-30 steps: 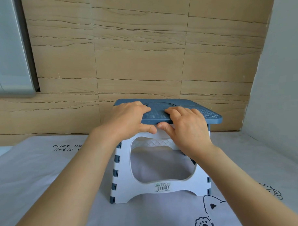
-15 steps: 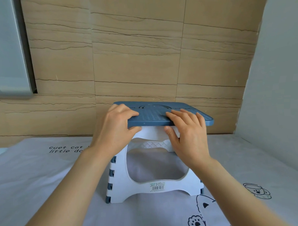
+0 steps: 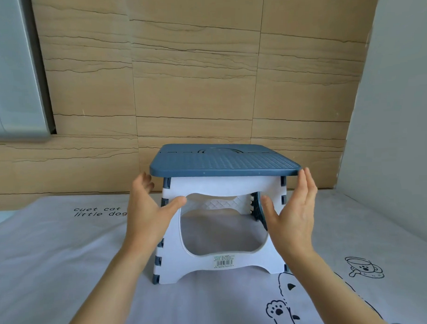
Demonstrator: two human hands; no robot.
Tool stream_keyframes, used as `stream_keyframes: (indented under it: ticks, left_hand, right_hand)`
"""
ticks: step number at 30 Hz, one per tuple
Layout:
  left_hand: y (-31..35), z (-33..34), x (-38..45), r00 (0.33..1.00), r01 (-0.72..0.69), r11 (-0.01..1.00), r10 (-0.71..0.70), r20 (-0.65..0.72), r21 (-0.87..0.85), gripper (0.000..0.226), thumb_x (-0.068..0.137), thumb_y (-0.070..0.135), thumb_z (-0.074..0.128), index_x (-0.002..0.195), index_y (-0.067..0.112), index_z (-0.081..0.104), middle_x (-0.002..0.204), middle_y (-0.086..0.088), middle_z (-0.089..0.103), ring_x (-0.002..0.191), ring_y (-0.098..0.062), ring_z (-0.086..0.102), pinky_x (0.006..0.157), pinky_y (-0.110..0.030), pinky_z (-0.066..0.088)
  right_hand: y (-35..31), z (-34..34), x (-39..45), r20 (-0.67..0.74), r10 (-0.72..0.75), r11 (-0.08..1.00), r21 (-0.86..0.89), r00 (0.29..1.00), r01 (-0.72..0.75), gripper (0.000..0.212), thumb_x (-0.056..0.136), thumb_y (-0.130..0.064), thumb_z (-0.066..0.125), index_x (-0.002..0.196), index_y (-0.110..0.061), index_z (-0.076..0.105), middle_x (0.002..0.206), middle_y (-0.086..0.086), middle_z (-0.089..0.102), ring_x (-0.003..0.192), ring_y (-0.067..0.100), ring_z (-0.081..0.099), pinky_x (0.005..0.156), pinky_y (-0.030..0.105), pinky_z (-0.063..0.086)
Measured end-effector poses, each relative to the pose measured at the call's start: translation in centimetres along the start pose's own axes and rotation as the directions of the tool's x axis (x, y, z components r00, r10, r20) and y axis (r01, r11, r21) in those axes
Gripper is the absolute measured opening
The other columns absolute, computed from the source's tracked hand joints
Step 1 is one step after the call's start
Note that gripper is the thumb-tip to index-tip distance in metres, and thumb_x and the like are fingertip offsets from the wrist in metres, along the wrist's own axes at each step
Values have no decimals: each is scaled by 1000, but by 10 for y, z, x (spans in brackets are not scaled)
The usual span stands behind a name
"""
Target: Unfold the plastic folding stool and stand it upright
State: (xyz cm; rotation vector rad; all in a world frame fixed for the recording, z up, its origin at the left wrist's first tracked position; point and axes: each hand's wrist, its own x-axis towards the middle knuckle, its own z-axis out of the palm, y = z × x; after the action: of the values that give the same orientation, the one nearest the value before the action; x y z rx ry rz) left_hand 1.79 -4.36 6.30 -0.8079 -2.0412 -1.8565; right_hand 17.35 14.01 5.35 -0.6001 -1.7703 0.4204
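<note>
The folding stool (image 3: 223, 183) stands upright and unfolded on the cloth, with a flat blue dotted seat over white legs and a barcode label low on the near leg panel. My left hand (image 3: 149, 212) hovers by the stool's left side, fingers spread, thumb in front of the white panel. My right hand (image 3: 291, 212) is held flat and open by the right side, fingertips near the seat's right corner. Neither hand grips anything. Whether the palms touch the legs cannot be told.
A pale cloth (image 3: 65, 252) printed with cartoon animals and the words "cuet cat little dog" covers the surface. A wood-grain panelled wall (image 3: 192, 77) rises close behind the stool. A grey wall (image 3: 395, 131) stands at right and a grey panel (image 3: 11, 72) at upper left.
Both hands have left the seat's front edge, where they were pressing, and moved apart to the stool's left and right sides. The seat now sits flat.
</note>
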Motion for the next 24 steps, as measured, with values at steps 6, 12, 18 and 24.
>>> stream_keyframes:
  ticks: [6,12,18,24]
  left_hand:
    - [-19,5,-13,991,112,992,-107,76,-64,64,64,18,81,117,27,47,115,13,58,107,-4,53,88,-30,41]
    - [-34,6,-26,966,220,974,-210,151,-51,40,65,15,79,93,35,58,89,10,69,81,-4,65,67,-28,48]
    - [-46,5,-32,938,306,949,-288,195,-70,34,65,15,79,84,33,58,83,5,70,78,-14,66,60,-28,46]
    - [-55,7,-33,897,368,929,-345,276,-34,55,61,11,83,103,26,50,88,5,68,79,-11,65,60,-26,47]
  right_hand:
    - [12,2,-10,161,192,979,34,968,-200,84,84,-29,63,145,-9,9,148,14,26,136,27,29,106,42,35]
    - [25,5,-13,307,294,943,61,905,-327,72,83,-27,64,141,-11,25,143,11,40,128,27,41,103,46,39]
    - [35,9,-14,381,392,862,166,838,-479,37,80,-21,66,111,-26,48,106,1,66,87,8,60,65,26,47]
    - [47,14,-8,486,514,706,228,707,-671,41,69,-12,75,104,-19,54,93,-1,66,79,14,60,57,27,41]
